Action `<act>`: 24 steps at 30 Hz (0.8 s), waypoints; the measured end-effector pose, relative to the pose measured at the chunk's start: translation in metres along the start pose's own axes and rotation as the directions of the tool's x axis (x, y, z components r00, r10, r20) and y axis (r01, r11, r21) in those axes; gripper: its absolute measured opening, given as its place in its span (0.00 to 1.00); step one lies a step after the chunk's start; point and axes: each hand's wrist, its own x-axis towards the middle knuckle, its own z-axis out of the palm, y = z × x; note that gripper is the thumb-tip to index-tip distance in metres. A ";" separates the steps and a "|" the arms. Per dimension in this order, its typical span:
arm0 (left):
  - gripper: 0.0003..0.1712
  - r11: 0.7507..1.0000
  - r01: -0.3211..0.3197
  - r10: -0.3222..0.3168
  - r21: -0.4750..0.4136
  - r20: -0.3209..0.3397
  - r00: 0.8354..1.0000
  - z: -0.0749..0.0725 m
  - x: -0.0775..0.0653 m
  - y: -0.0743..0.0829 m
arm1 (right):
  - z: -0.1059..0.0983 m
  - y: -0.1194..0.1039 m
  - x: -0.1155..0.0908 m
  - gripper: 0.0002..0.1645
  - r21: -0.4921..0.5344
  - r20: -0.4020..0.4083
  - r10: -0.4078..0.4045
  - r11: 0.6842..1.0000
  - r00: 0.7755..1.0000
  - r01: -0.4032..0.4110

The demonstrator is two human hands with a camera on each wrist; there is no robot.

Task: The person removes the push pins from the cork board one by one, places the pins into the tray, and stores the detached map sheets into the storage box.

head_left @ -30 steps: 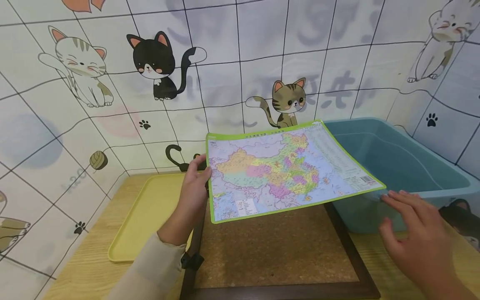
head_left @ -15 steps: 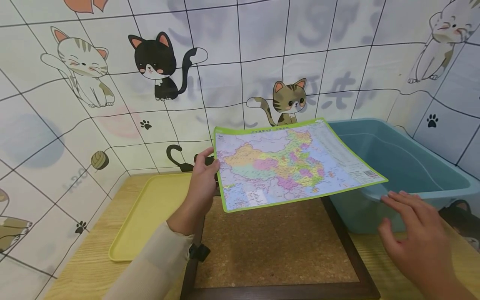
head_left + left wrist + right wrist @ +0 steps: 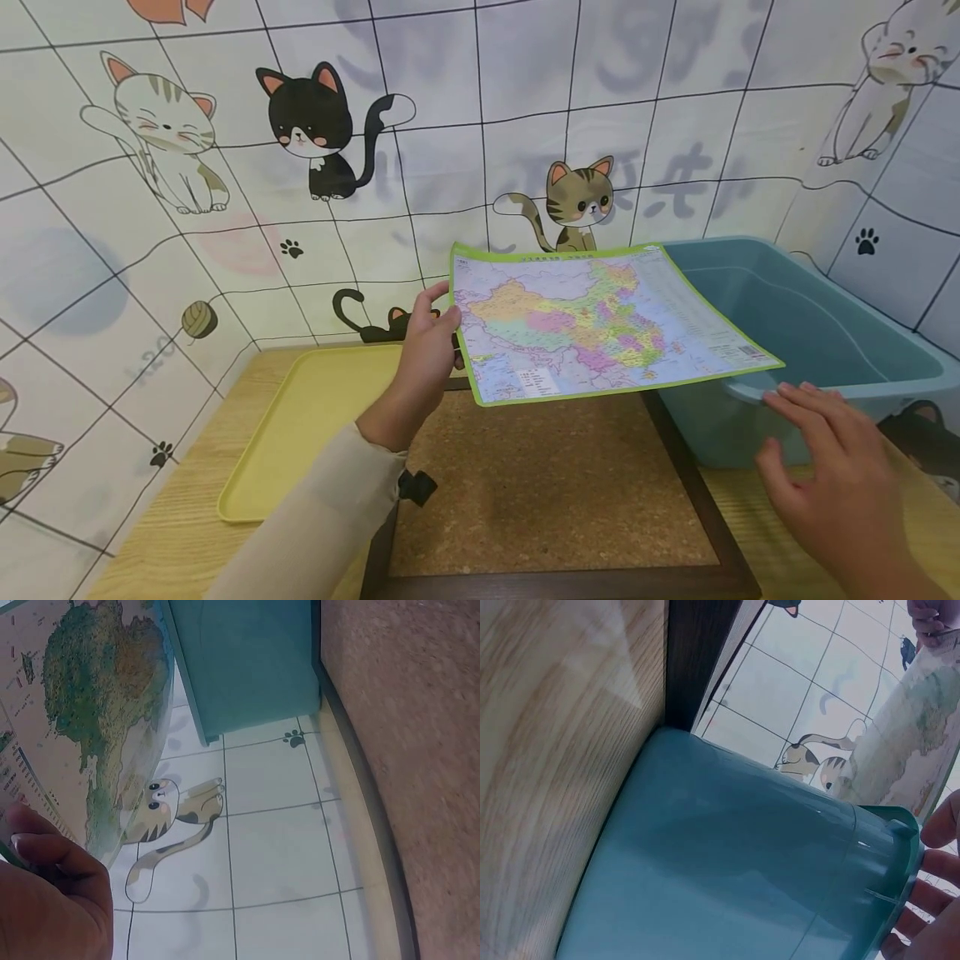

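A thin map sheet [image 3: 562,329] with a green border is tilted in the air above the far part of a cork board [image 3: 555,492] in a dark wooden frame. My left hand [image 3: 423,358] pinches its left edge, thumb on top and the other fingers behind. The sheet's underside [image 3: 97,697], seen in the left wrist view, carries another map in green and brown. My right hand [image 3: 840,475] lies at the near rim of a blue-green plastic tub [image 3: 810,317], its fingers loosely extended; in the right wrist view the fingertips [image 3: 930,862] are at that rim.
A yellow tray [image 3: 300,433] lies on the wooden table [image 3: 172,525] left of the cork board. Behind stands a tiled-pattern wall [image 3: 450,167] printed with cartoon cats. The tub stands close along the board's right side, and the sheet's right corner overlaps it in view.
My left hand has moved right and slightly up, carrying the map sheet with it and uncovering more of the cork board. The right hand has stayed by the tub rim.
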 end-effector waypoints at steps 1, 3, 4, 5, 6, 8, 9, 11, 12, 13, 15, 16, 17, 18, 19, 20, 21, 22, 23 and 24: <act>0.23 1.000 -0.001 0.001 -0.002 0.003 1.000 0.002 0.001 0.000 | 0.000 0.000 0.000 0.32 0.000 0.000 0.000 1.000 1.000 0.000; 0.23 1.000 0.003 -0.003 -0.007 0.007 1.000 0.006 0.003 0.001 | 0.000 0.000 -0.001 0.32 -0.002 0.000 -0.001 1.000 1.000 0.001; 0.22 1.000 0.004 -0.004 -0.006 0.011 1.000 0.008 0.004 0.001 | 0.000 0.000 -0.001 0.32 -0.002 0.001 -0.002 1.000 1.000 0.002; 0.22 1.000 0.003 -0.003 -0.007 0.017 1.000 0.009 0.004 0.002 | 0.000 0.000 -0.001 0.32 0.001 -0.004 -0.002 1.000 1.000 0.002; 0.21 1.000 0.002 -0.002 -0.009 0.023 1.000 0.011 0.005 0.002 | 0.000 0.001 -0.001 0.32 0.002 -0.003 -0.003 1.000 1.000 0.003; 0.21 1.000 0.001 -0.001 -0.007 0.033 0.999 0.015 0.005 0.003 | 0.000 0.001 -0.001 0.32 0.003 -0.004 -0.002 1.000 1.000 0.002; 0.21 1.000 0.000 0.000 -0.005 0.038 0.999 0.016 0.006 0.003 | 0.000 0.001 -0.001 0.32 0.003 -0.003 -0.002 1.000 1.000 0.002; 0.22 1.000 0.001 -0.001 -0.001 0.042 0.999 0.020 0.007 0.004 | 0.000 0.001 -0.002 0.33 0.002 -0.003 -0.003 1.000 1.000 0.003; 0.22 1.000 0.003 -0.003 0.000 0.043 0.999 0.022 0.007 0.005 | 0.000 0.001 -0.002 0.33 0.002 -0.003 -0.003 1.000 1.000 0.003; 0.22 1.000 0.008 -0.008 -0.003 0.044 0.999 0.024 0.008 0.005 | 0.000 0.001 -0.002 0.33 0.000 -0.003 -0.003 1.000 1.000 0.003; 0.22 1.000 0.018 -0.017 -0.004 0.044 0.999 0.028 0.009 0.006 | 0.000 0.001 -0.002 0.33 0.001 -0.003 -0.002 1.000 1.000 0.002; 0.21 1.000 0.023 -0.023 -0.006 0.045 0.999 0.030 0.009 0.006 | 0.000 0.001 -0.002 0.32 0.002 -0.003 -0.002 1.000 1.000 0.002; 0.21 1.000 0.025 -0.024 -0.008 0.049 0.999 0.032 0.009 0.007 | 0.000 0.001 -0.002 0.32 0.004 -0.004 -0.002 1.000 1.000 0.002; 0.22 1.000 0.024 -0.024 -0.008 0.054 0.998 0.034 0.009 0.007 | 0.000 0.001 -0.002 0.32 0.003 -0.002 0.000 1.000 1.000 0.000; 0.22 1.000 0.023 -0.022 -0.007 0.059 0.998 0.035 0.009 0.008 | 0.000 0.001 -0.002 0.32 0.005 -0.002 0.000 1.000 1.000 0.000; 0.22 1.000 0.021 -0.021 -0.003 0.062 0.998 0.037 0.009 0.009 | 0.000 0.001 -0.002 0.32 0.005 -0.002 0.000 1.000 1.000 0.000; 0.22 1.000 0.019 -0.019 0.001 0.064 0.998 0.038 0.009 0.009 | 0.000 0.001 -0.002 0.32 0.006 -0.003 0.000 1.000 1.000 0.000; 0.22 1.000 0.017 -0.018 0.005 0.065 0.998 0.040 0.009 0.010 | 0.000 0.001 -0.002 0.32 0.005 -0.003 0.000 1.000 1.000 0.000; 0.23 1.000 0.014 -0.015 0.009 0.066 0.998 0.041 0.010 0.011 | 0.000 0.001 -0.002 0.32 0.004 -0.002 -0.001 1.000 1.000 0.001; 0.23 1.000 0.014 -0.015 0.012 0.067 0.998 0.043 0.010 0.011 | 0.000 0.001 -0.002 0.32 0.004 -0.002 -0.001 1.000 1.000 0.001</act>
